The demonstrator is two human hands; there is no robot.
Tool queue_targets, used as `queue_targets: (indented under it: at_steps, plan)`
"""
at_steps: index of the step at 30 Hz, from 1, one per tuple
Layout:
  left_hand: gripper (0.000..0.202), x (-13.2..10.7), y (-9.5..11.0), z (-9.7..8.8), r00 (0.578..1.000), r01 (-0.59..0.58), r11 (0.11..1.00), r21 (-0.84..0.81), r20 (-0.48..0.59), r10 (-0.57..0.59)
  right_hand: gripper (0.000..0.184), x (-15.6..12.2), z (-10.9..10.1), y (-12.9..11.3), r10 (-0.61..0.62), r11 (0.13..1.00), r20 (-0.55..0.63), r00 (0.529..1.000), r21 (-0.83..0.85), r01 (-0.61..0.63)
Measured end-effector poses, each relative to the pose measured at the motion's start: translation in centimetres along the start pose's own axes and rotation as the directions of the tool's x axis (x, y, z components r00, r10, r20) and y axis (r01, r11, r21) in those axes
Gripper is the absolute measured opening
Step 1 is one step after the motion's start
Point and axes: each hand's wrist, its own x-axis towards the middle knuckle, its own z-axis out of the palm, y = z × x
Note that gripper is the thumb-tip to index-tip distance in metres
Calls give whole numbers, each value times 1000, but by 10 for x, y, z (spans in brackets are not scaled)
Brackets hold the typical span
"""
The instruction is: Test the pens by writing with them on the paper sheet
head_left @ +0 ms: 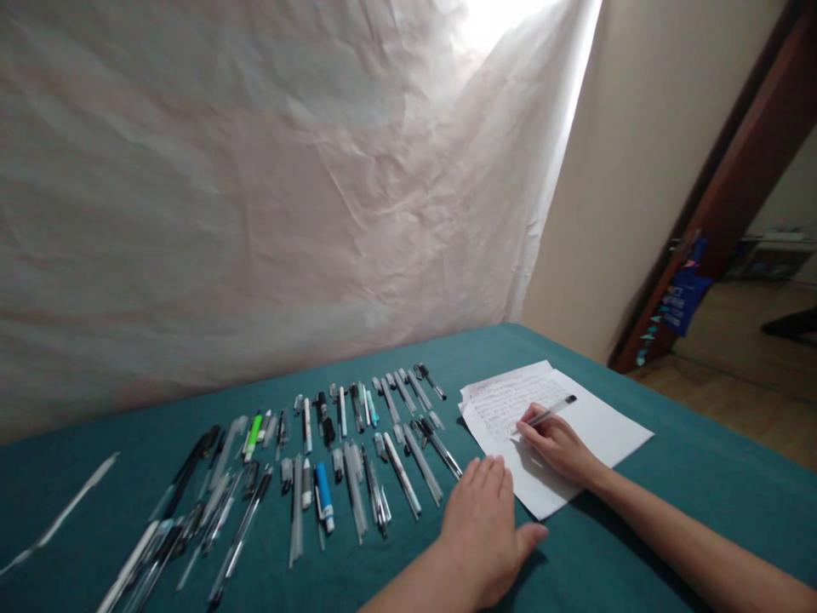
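The person's right hand [554, 444] had a clear pen [549, 411] pinched between thumb and fingers, the dark end sloping up and away to the right, the writing end low over the left part of the white sheets [613, 423]. Lines of handwriting [504, 410] covered that part, too small for me to read, and the right part was bare. I couldn't tell whether the nib touched the paper.

The left hand [482, 519] was palm down over the green cloth [593, 553], gripping nothing, its four fingers close together and the thumb spread wide toward the right. Its fingertips came near the paper's edge and the tip of a dark-capped pen [440, 447].

To the left of the paper, a crowd of pens lay in two loose rows, many of them see-through, with a lime-green marker [253, 436] in the far row and a blue one [324, 495] in the near row. Further left they were heaped over one another. A crumpled pale sheet [287, 187] hung behind the table, lit brightly near its top right
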Motion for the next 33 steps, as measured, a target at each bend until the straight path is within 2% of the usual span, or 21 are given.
queue_targets:
  at_steps: [6,24,33]
  plan:
    - [70,0,1,-2,1000,-8,1000,18,8,8,17,0,1,0,-55,996,7,998,-70,55]
    - [70,1,-2,1,1000,-24,999,48,8,24,17,0,0,0,-13,1000,-3,1000,-3,13]
    - [71,0,-1,0,1000,-21,999,47,3,20,16,0,-2,-1,-22,999,0,1000,-34,22]
